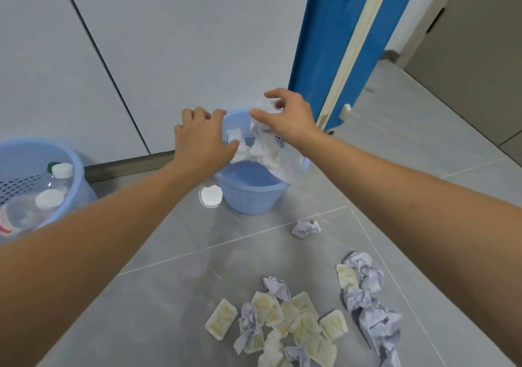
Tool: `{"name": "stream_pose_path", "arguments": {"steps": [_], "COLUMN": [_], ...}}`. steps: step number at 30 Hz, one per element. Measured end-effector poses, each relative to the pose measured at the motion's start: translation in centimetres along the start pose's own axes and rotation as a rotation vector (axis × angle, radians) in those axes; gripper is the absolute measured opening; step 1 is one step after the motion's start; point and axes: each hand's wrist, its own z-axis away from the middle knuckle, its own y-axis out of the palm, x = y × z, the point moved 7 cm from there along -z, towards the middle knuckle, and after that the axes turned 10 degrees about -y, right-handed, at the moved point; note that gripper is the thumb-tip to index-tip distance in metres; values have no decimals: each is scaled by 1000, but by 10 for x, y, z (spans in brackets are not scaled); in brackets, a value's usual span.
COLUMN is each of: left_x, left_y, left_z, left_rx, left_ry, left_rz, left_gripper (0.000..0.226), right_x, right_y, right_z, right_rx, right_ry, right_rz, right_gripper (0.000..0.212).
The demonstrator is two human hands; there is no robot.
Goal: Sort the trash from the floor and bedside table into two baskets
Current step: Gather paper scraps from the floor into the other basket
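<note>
White paper (265, 140) pinched in both outstretched hands, left hand (202, 138), right hand (288, 115).

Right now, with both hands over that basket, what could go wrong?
The white crumpled paper held by the right hand drapes over the round blue plastic basket's rim, so part may fall outside. The left hand, pinching more paper at the rim, could tip the light basket. A white cap on the floor is easily missed.
</note>
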Motion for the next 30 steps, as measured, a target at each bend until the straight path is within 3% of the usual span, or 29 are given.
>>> {"name": "stream_pose_path", "arguments": {"steps": [2, 4, 7, 9, 11, 14, 16, 18, 20, 24, 28, 30], "left_x": [10, 18, 31, 39, 46, 56, 63, 61, 61, 55, 52, 53], "left_y": [-8, -8, 26, 65, 107, 160, 178, 194, 205, 212, 218, 223], "left_z": [27, 67, 135, 180, 226, 289, 319, 338, 347, 344, 332, 327], "left_rx": [-143, -236, -66, 102, 271, 488, 531, 534, 521, 449, 474, 488], "left_ry": [71, 183, 263, 280, 283, 253, 252, 259, 255, 251, 223, 231], "left_rz": [40, 101, 151, 122, 47, -121, -201, -228, -206, -63, -8, -34], "left_gripper": [49, 34, 17, 14, 32, 73, 92, 95, 82, 46, 49, 50], "right_x": [-12, -14, -29, -60, -111, -194, -235, -264, -279, -284, -279, -267], "right_y": [7, -3, -27, -35, -37, -39, -36, -41, -44, -36, -12, -5], "right_z": [9, 32, 101, 155, 205, 275, 315, 343, 351, 354, 365, 363], "right_rx": [63, -60, -226, -184, -67, 243, 502, 643, 637, 461, 479, 502], "right_ry": [2, -101, -248, -236, -135, 156, 330, 377, 352, 287, 189, 159], "right_rz": [78, 155, 177, 223, 297, 468, 593, 683, 722, 601, 584, 622], "right_gripper": [60, 42, 13, 5, 10, 43, 68, 85, 86, 56, 39, 43]}}
